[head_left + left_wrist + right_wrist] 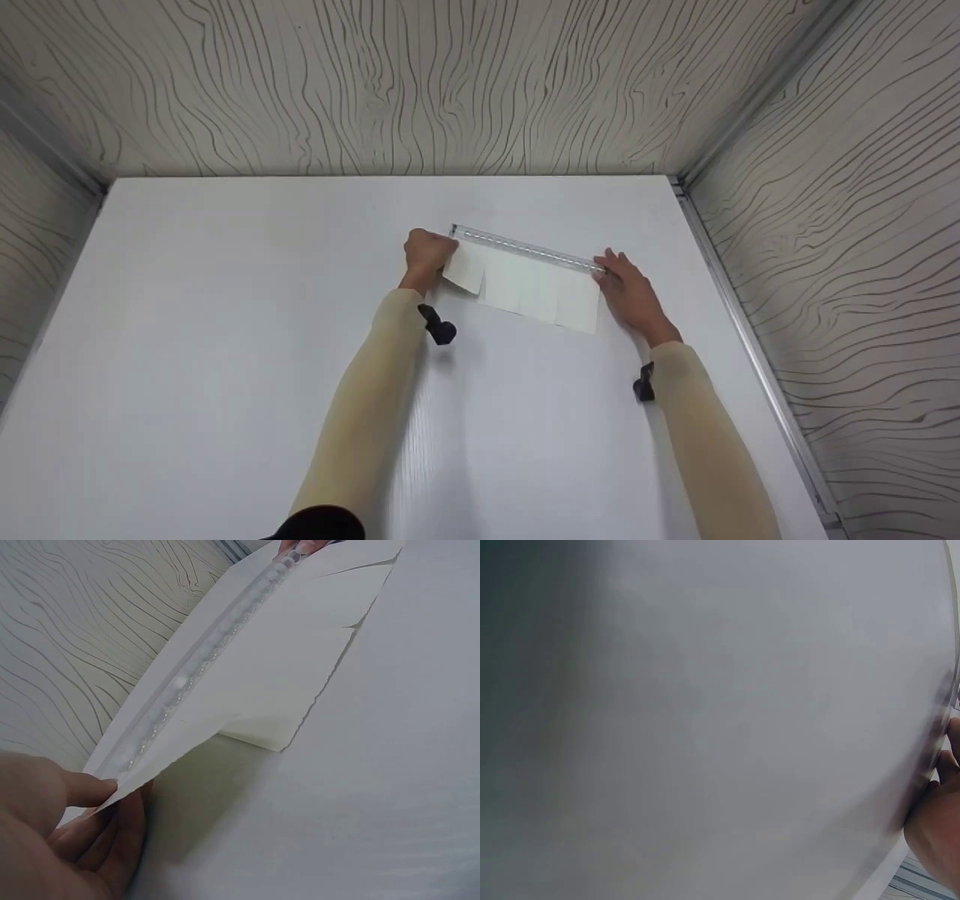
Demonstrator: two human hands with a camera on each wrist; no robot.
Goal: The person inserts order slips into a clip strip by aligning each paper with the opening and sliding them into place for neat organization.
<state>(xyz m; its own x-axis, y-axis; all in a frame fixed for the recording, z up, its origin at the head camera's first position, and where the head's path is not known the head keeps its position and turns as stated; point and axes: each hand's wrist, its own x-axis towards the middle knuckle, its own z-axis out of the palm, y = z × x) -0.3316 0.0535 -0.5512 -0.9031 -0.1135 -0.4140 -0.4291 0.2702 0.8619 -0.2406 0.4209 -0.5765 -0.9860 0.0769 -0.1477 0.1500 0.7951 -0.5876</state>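
A cream paper sheet [517,289] lies aslant on the white table, with slits cut in from its lower edge. Along its upper edge runs a clear plastic ruler [525,249] bearing a row of round shapes. My left hand [427,251] pinches the sheet's left end between thumb and fingers. There a paper flap [180,757] is lifted off the table and casts a shadow. At the ruler's other end, my right hand [628,292] holds it, fingers above and thumb below. In the right wrist view, the right hand [937,817] shows only at the right edge.
The white table [225,337] stretches around the sheet. Wood-grain patterned panels rise behind it [420,90] and on both sides, with a metal rail [739,322] along the right edge. Each forearm wears a small black wrist camera [439,328].
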